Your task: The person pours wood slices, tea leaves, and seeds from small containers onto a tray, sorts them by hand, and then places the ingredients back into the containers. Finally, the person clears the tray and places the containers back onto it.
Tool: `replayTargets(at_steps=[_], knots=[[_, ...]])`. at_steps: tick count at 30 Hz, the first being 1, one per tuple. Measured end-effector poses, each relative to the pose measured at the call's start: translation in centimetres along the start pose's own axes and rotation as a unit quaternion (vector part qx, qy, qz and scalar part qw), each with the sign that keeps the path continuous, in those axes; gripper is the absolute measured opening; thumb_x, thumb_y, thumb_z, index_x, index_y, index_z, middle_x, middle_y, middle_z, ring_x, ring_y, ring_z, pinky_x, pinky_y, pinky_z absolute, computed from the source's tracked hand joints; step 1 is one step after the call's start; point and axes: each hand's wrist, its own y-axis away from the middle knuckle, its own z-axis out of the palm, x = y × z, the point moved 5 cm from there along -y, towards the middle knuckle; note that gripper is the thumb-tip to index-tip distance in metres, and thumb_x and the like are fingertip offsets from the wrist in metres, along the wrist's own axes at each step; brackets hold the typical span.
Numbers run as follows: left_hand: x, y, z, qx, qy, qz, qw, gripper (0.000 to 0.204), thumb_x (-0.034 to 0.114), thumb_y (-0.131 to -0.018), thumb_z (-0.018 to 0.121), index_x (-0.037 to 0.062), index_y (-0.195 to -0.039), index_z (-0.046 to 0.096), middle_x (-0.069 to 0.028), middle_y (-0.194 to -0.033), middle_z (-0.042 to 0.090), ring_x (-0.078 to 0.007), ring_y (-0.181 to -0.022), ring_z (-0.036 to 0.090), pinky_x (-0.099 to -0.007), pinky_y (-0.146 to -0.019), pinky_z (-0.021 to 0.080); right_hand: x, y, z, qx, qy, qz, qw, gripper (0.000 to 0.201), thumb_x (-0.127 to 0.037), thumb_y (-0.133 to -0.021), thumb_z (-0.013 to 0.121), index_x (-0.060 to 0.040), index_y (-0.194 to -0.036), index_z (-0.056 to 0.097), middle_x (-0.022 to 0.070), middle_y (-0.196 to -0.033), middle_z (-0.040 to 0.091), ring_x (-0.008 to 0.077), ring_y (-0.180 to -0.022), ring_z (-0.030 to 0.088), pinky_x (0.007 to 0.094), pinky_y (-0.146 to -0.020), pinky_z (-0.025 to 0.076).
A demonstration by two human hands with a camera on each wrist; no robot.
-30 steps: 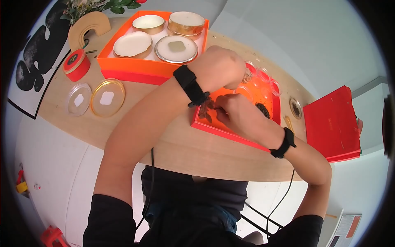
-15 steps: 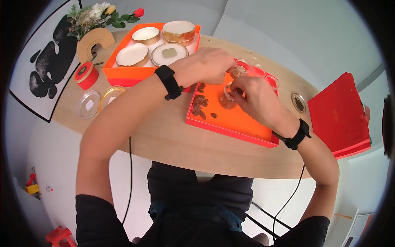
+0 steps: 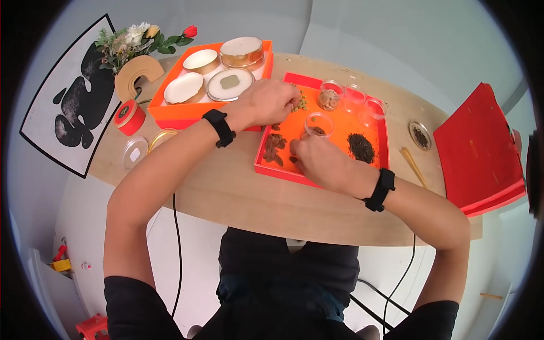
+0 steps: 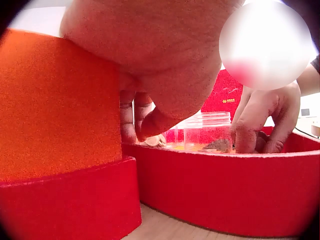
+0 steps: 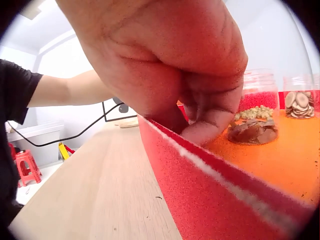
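Note:
In the head view the right hand [image 3: 327,163] reaches into the red-rimmed tray [image 3: 389,148], fingertips down on a small brown piece [image 3: 293,160]. The left wrist view shows a dark bit between its bent fingers. Beside it stands a clear jar [image 3: 319,124] with brown pieces inside; more brown pieces [image 3: 275,148] lie to the left. The left hand [image 3: 271,102] hangs over the tray's left rim by green pieces [image 3: 300,101], fingers loosely bent, and no held thing shows. In the left wrist view its thumb and fingers [image 4: 128,120] point down.
Inside the tray are a jar of pale slices [image 3: 328,97], two clear jars [image 3: 372,110] and a dark heap [image 3: 361,147]. An orange box [image 3: 187,109] of tins stands left. To the right are a small dish [image 3: 420,135], a yellow tool [image 3: 413,166] and a red box [image 3: 479,153].
The right hand has moved from the jar down and left to the brown piece, leaving the jar standing in the tray. The left hand has drawn back left from the jar of slices.

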Motion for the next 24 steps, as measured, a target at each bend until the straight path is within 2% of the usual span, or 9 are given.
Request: replayTargets(at_steps=[2,5,7,10,14,21,23,24], knots=[[0.3,-0.1,-0.3,-0.001,-0.036,0.02,0.999,0.012,0.008,-0.094,0.065,0.0049,-0.1,0.076,-0.0124,-0.097,0.079,-0.0354,-0.092,0.075,-0.0501,-0.079,0.059,0.5,-0.4,-0.6,0.01,0.003,-0.003,1.0,0.014,-0.001,-0.095,0.073,0.0092,-0.105,0.074,0.0293,-0.096,0.075,0.0454,-0.098,0.075,0.0514,-0.087,0.061],[0.1,-0.2,0.1,-0.004,-0.056,0.026,0.998,0.011,0.008,-0.093,0.066,0.0046,-0.098,0.075,-0.0125,-0.094,0.077,-0.0356,-0.091,0.074,-0.0501,-0.078,0.059,1.1,-0.6,0.2,-0.018,-0.028,-0.007,0.999,0.015,-0.001,-0.096,0.074,0.009,-0.107,0.075,0.0289,-0.1,0.076,0.0449,-0.098,0.075,0.0512,-0.089,0.061],[-0.2,-0.3,0.6,0.001,-0.044,0.033,0.998,0.009,0.008,-0.093,0.066,0.0043,-0.096,0.074,-0.0127,-0.093,0.077,-0.036,-0.091,0.074,-0.0502,-0.077,0.058,1.3,-0.6,0.1,0.006,-0.017,-0.021,1.0,0.016,-0.001,-0.096,0.074,0.0084,-0.109,0.075,0.0292,-0.1,0.076,0.0447,-0.101,0.074,0.0511,-0.09,0.061],[0.0,0.0,0.2,0.012,-0.043,0.033,0.998,0.008,0.009,-0.093,0.066,0.0042,-0.094,0.073,-0.0133,-0.091,0.076,-0.0369,-0.09,0.073,-0.0509,-0.077,0.058,0.8,-0.7,-0.6,-0.044,-0.063,0.016,0.997,0.017,-0.001,-0.096,0.074,0.0075,-0.111,0.076,0.0285,-0.1,0.076,0.0454,-0.105,0.072,0.0508,-0.092,0.061],[0.0,0.1,0.4,0.025,-0.056,0.039,0.997,0.009,0.009,-0.092,0.066,0.0049,-0.093,0.074,-0.0138,-0.089,0.075,-0.0378,-0.089,0.071,-0.0519,-0.075,0.057,1.0,-1.0,-0.1,-0.04,-0.031,0.009,0.999,0.017,-0.002,-0.096,0.075,0.0081,-0.11,0.075,0.0278,-0.099,0.075,0.0459,-0.108,0.071,0.0508,-0.092,0.061],[-0.1,0.1,0.3,0.015,-0.051,0.043,0.998,0.01,0.008,-0.09,0.066,0.0048,-0.092,0.075,-0.0134,-0.089,0.076,-0.0379,-0.087,0.072,-0.0524,-0.074,0.057,0.7,-1.2,-0.6,-0.05,-0.042,-0.007,0.998,0.015,-0.004,-0.096,0.073,0.0081,-0.105,0.074,0.0266,-0.096,0.075,0.0446,-0.101,0.071,0.0518,-0.091,0.059],[-0.1,0.2,0.4,0.021,-0.034,0.053,0.998,0.009,0.007,-0.089,0.067,0.0056,-0.091,0.076,-0.0158,-0.085,0.075,-0.039,-0.083,0.072,-0.0522,-0.072,0.058,0.8,-1.2,-0.9,-0.054,-0.055,-0.007,0.997,0.014,-0.004,-0.095,0.072,0.0079,-0.103,0.073,0.0265,-0.094,0.075,0.0442,-0.099,0.071,0.0519,-0.09,0.059],[-0.1,0.2,0.4,0.021,-0.033,0.052,0.998,0.009,0.007,-0.089,0.067,0.0056,-0.091,0.076,-0.0158,-0.085,0.075,-0.039,-0.083,0.072,-0.0522,-0.072,0.058,0.8,-1.1,-1.1,-0.057,-0.046,-0.032,0.997,0.013,-0.003,-0.095,0.072,0.0074,-0.102,0.072,0.0259,-0.092,0.075,0.0433,-0.095,0.072,0.0512,-0.087,0.059]])
